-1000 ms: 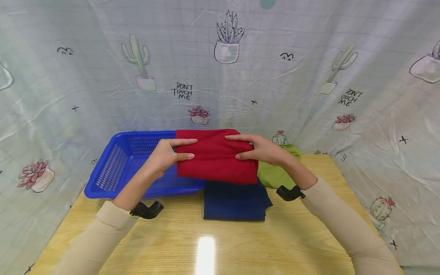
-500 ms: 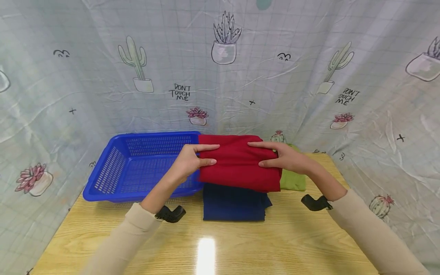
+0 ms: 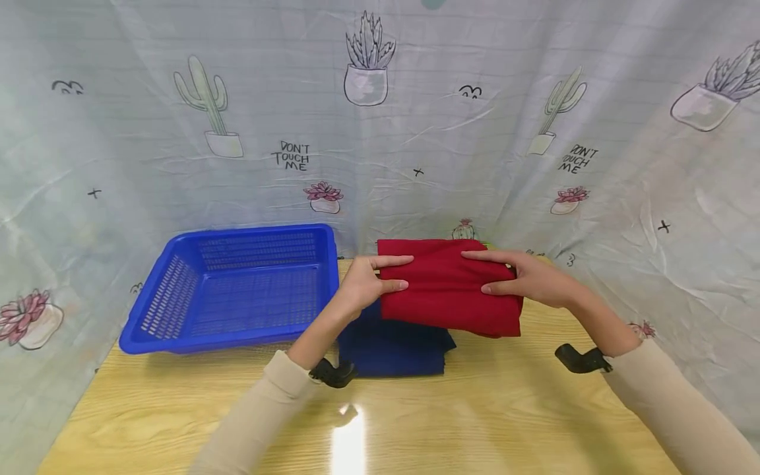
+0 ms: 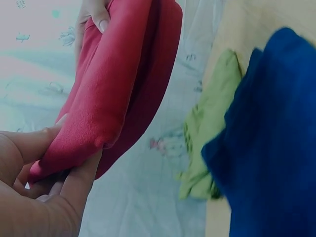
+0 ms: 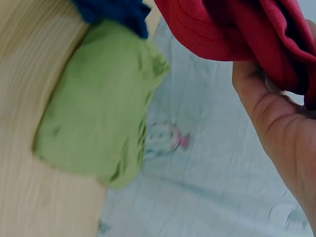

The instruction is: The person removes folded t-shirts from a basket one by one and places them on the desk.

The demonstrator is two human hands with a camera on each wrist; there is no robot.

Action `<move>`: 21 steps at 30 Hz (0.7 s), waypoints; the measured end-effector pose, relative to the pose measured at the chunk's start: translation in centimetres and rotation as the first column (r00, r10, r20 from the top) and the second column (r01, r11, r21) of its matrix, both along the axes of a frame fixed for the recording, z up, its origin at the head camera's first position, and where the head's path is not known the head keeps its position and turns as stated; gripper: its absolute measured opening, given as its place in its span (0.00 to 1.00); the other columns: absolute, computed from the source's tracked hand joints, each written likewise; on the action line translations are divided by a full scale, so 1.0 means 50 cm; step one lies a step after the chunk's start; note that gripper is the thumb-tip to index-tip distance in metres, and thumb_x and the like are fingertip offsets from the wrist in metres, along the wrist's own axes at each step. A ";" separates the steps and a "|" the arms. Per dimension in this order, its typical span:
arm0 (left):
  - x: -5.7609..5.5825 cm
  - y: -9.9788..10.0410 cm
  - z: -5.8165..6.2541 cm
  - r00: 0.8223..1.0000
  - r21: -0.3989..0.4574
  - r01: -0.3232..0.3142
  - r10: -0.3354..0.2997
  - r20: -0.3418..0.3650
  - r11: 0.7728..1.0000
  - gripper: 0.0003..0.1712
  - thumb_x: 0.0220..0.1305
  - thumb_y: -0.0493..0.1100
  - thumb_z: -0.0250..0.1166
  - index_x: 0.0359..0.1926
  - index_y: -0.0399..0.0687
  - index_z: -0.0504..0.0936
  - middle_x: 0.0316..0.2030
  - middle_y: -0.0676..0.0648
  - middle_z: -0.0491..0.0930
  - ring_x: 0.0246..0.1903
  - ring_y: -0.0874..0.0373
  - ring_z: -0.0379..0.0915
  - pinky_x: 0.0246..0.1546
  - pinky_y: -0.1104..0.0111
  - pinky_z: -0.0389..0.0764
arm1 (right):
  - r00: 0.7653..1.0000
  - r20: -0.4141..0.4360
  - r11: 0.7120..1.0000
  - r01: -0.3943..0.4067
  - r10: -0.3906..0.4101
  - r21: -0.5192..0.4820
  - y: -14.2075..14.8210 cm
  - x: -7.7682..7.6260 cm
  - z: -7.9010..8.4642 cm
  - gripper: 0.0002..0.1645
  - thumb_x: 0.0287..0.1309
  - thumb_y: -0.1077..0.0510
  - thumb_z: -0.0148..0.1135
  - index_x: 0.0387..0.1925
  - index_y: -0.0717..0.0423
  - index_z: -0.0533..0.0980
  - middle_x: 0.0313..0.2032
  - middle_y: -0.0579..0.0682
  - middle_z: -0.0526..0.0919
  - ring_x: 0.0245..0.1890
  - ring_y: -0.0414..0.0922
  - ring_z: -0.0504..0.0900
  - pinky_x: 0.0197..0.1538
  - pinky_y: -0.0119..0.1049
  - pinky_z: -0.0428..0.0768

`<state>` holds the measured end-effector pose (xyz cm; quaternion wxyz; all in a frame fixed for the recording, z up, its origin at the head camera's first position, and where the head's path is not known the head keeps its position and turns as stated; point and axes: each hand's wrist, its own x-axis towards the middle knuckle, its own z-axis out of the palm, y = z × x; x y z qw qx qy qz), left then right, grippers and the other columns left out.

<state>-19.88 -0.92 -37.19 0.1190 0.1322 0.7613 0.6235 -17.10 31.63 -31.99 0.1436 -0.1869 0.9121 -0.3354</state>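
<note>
Both hands hold a folded red cloth [image 3: 445, 293] up over the table. My left hand [image 3: 364, 285] pinches its left end between thumb and fingers. At the other end, my right hand [image 3: 539, 282] grips it the same way, as the right wrist view also shows. Beneath the red bundle lies a folded navy blue cloth [image 3: 394, 359], partly covered by it in the head view. A folded green cloth [image 5: 98, 103] lies beside the blue one, mostly hidden behind the red cloth from above.
A blue plastic basket [image 3: 264, 300] with perforated sides stands on the left of the wooden table [image 3: 178, 409]. Behind the table hangs a pale curtain [image 3: 285, 86] printed with cacti, which also runs along both sides.
Both hands have carried the red cloth to the right, from in front of the basket's right part to beyond it. The basket's inside shows more fully, and the green cloth is now mostly covered.
</note>
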 end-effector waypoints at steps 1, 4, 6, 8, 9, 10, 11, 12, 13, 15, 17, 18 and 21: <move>0.000 0.008 -0.005 1.000 0.001 0.005 -0.005 0.002 1.000 0.26 0.57 0.33 0.76 0.57 0.58 0.88 0.66 0.49 0.76 0.57 0.53 0.69 0.22 0.72 0.64 | 1.000 -0.012 1.000 0.003 -0.003 0.017 0.007 0.003 -0.001 0.39 0.62 0.42 0.70 0.73 0.27 0.67 0.73 0.49 0.66 0.73 0.56 0.63 0.68 0.62 0.66; 0.003 0.035 -0.015 1.000 0.013 0.021 -0.021 0.000 1.000 0.26 0.58 0.33 0.75 0.57 0.57 0.87 0.65 0.49 0.76 0.58 0.52 0.69 0.22 0.73 0.64 | 1.000 -0.026 1.000 -0.010 0.010 0.008 0.031 0.010 -0.009 0.39 0.64 0.45 0.70 0.74 0.31 0.67 0.73 0.50 0.66 0.72 0.56 0.64 0.67 0.60 0.67; 0.005 0.055 -0.022 1.000 0.025 0.030 -0.030 -0.006 0.999 0.26 0.59 0.33 0.75 0.57 0.56 0.87 0.62 0.50 0.78 0.53 0.57 0.71 0.22 0.73 0.64 | 1.000 -0.023 1.000 -0.018 0.018 -0.015 0.050 0.014 -0.016 0.39 0.65 0.48 0.69 0.74 0.34 0.67 0.73 0.51 0.66 0.71 0.55 0.64 0.66 0.58 0.68; 0.008 0.076 -0.028 0.999 0.049 0.035 -0.035 -0.003 0.998 0.25 0.58 0.33 0.75 0.57 0.55 0.88 0.46 0.47 0.85 0.34 0.59 0.70 0.21 0.73 0.61 | 1.000 -0.007 0.999 -0.015 0.014 -0.036 0.071 0.018 -0.023 0.39 0.66 0.50 0.69 0.75 0.36 0.66 0.73 0.51 0.65 0.71 0.55 0.62 0.66 0.57 0.68; 0.010 0.087 -0.031 0.999 0.060 0.038 -0.038 0.002 0.997 0.26 0.58 0.32 0.75 0.57 0.54 0.88 0.39 0.48 0.86 0.27 0.60 0.65 0.20 0.72 0.60 | 1.000 0.000 0.999 -0.007 0.007 -0.038 0.081 0.022 -0.025 0.39 0.66 0.50 0.68 0.75 0.36 0.66 0.73 0.51 0.64 0.71 0.55 0.61 0.66 0.57 0.67; 0.012 0.098 -0.034 0.999 0.077 0.042 -0.043 0.007 0.996 0.26 0.58 0.32 0.75 0.57 0.53 0.88 0.34 0.51 0.85 0.23 0.62 0.60 0.20 0.72 0.59 | 1.000 0.009 0.999 0.002 -0.002 -0.042 0.092 0.025 -0.027 0.39 0.66 0.50 0.68 0.75 0.35 0.66 0.73 0.51 0.63 0.71 0.56 0.60 0.65 0.58 0.67; 0.015 0.109 -0.037 0.999 0.090 0.044 -0.046 0.020 0.995 0.26 0.57 0.31 0.75 0.57 0.54 0.88 0.26 0.51 0.82 0.18 0.62 0.54 0.19 0.72 0.58 | 1.000 0.019 0.999 0.011 -0.010 -0.041 0.103 0.029 -0.029 0.39 0.66 0.50 0.68 0.75 0.35 0.65 0.74 0.52 0.61 0.73 0.57 0.58 0.66 0.60 0.65; 0.017 0.121 -0.041 0.998 0.102 0.049 -0.052 0.030 0.994 0.26 0.57 0.31 0.75 0.56 0.54 0.88 0.19 0.52 0.78 0.15 0.61 0.48 0.19 0.72 0.56 | 0.999 0.029 0.999 0.021 -0.020 -0.035 0.115 0.033 -0.030 0.40 0.66 0.50 0.68 0.76 0.34 0.65 0.75 0.52 0.60 0.73 0.58 0.56 0.66 0.61 0.65; 0.021 0.133 -0.046 0.998 0.114 0.050 -0.055 0.041 0.992 0.26 0.57 0.31 0.75 0.56 0.55 0.88 0.13 0.52 0.72 0.14 0.60 0.43 0.18 0.71 0.54 | 0.999 0.035 0.999 0.028 -0.027 -0.033 0.126 0.037 -0.031 0.40 0.66 0.49 0.68 0.76 0.34 0.64 0.76 0.53 0.58 0.74 0.60 0.54 0.65 0.63 0.64; 0.031 0.157 -0.057 0.996 0.133 0.056 -0.065 0.063 0.990 0.26 0.57 0.31 0.75 0.56 0.56 0.88 0.11 0.56 0.71 0.13 0.61 0.42 0.17 0.72 0.53 | 0.998 0.045 0.999 0.037 -0.036 -0.030 0.148 0.045 -0.034 0.41 0.65 0.50 0.69 0.76 0.36 0.64 0.77 0.56 0.55 0.75 0.64 0.51 0.65 0.66 0.62; 0.042 0.182 -0.071 0.994 0.144 0.057 -0.069 0.081 0.988 0.27 0.56 0.31 0.76 0.55 0.58 0.88 0.07 0.54 0.63 0.11 0.60 0.41 0.16 0.72 0.52 | 0.998 0.045 0.999 0.052 -0.052 -0.001 0.171 0.054 -0.039 0.41 0.65 0.49 0.69 0.76 0.36 0.63 0.78 0.57 0.55 0.75 0.65 0.51 0.65 0.64 0.64; 0.048 0.194 -0.078 0.994 0.151 0.059 -0.073 0.083 0.987 0.28 0.55 0.31 0.76 0.56 0.58 0.88 0.07 0.53 0.62 0.11 0.60 0.41 0.15 0.72 0.52 | 0.997 0.043 0.998 0.058 -0.059 0.016 0.182 0.058 -0.043 0.42 0.65 0.49 0.69 0.76 0.36 0.63 0.77 0.57 0.55 0.75 0.64 0.52 0.66 0.60 0.65; 0.063 0.230 -0.102 0.993 0.162 0.066 -0.081 0.086 0.985 0.29 0.54 0.30 0.76 0.56 0.58 0.88 0.06 0.52 0.60 0.09 0.60 0.43 0.14 0.72 0.53 | 0.997 0.039 0.995 0.070 -0.073 0.067 0.215 0.071 -0.061 0.42 0.65 0.47 0.69 0.76 0.36 0.63 0.75 0.54 0.60 0.73 0.61 0.57 0.63 0.46 0.71</move>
